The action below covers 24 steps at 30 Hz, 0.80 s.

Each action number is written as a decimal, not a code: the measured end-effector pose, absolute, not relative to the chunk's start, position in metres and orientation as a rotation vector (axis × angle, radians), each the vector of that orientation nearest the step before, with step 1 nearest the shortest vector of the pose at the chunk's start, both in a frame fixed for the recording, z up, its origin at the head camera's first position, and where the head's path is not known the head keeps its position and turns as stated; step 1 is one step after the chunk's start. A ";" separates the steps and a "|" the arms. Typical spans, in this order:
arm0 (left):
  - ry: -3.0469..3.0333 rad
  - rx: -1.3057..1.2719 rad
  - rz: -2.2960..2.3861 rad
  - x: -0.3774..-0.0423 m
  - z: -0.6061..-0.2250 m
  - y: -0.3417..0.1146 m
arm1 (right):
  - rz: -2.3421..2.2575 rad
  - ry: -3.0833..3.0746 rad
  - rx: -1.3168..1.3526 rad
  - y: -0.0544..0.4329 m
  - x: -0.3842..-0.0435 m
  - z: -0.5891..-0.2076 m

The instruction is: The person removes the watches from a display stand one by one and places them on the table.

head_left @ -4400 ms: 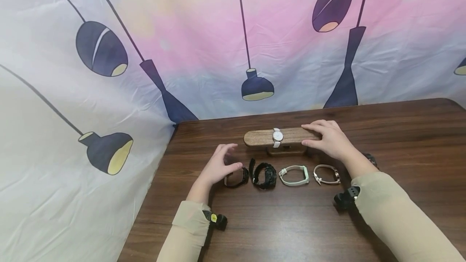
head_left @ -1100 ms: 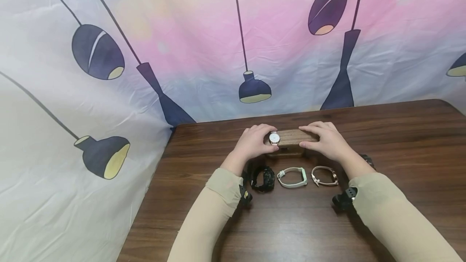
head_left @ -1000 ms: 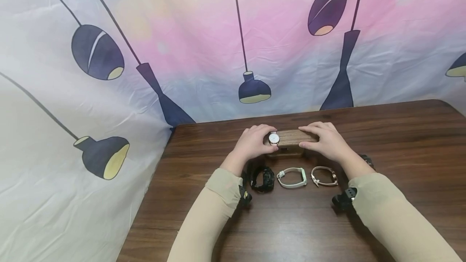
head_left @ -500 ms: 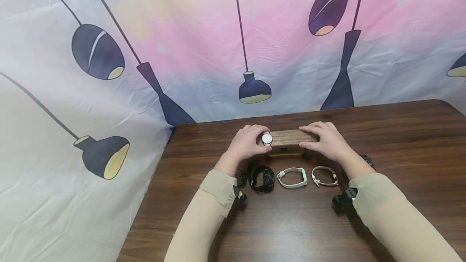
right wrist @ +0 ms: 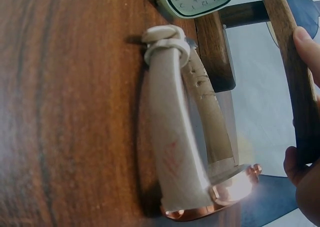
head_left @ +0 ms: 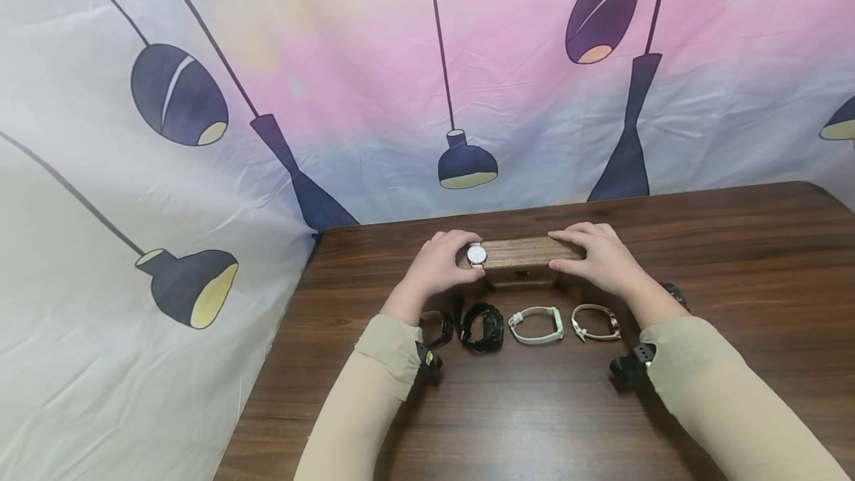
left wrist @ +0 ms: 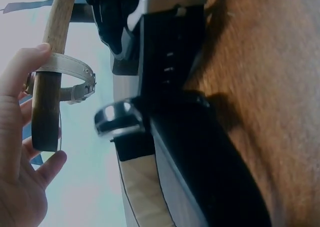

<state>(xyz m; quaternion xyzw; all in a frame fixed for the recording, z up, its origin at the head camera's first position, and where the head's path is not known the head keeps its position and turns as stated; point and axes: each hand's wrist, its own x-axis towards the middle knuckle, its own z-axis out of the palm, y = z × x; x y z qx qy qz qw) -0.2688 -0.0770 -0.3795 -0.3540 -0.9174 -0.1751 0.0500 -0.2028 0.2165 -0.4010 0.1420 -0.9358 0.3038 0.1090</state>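
A wooden T-shaped watch stand stands near the back of the table, its bar running left to right. A white-strapped watch with a round face is looped round the bar towards its left end. My left hand pinches this watch between thumb and fingers, hiding the bar's left end. In the left wrist view the buckled strap hangs loosely below the bar. My right hand holds the bar's right end, thumb in front and fingers behind.
In front of the stand lie a thin black watch, a chunky black watch, a mint-green watch and a white-strapped watch with a rose-gold case. Another dark watch is partly behind my right forearm. A printed cloth hangs behind the table.
My left hand came to the stand from the left and took hold of the white-strapped watch. Over the last second both slid left along the bar. The right hand has kept its place.
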 end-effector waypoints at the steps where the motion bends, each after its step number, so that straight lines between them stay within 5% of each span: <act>1: -2.800 -1.080 -0.542 -0.269 -0.379 -0.078 | 0.896 -2.754 0.416 0.217 -0.203 -0.401; 24: -2.871 -1.019 -0.869 -0.270 -0.392 -0.080 | 0.897 -2.749 0.419 0.216 -0.203 -0.402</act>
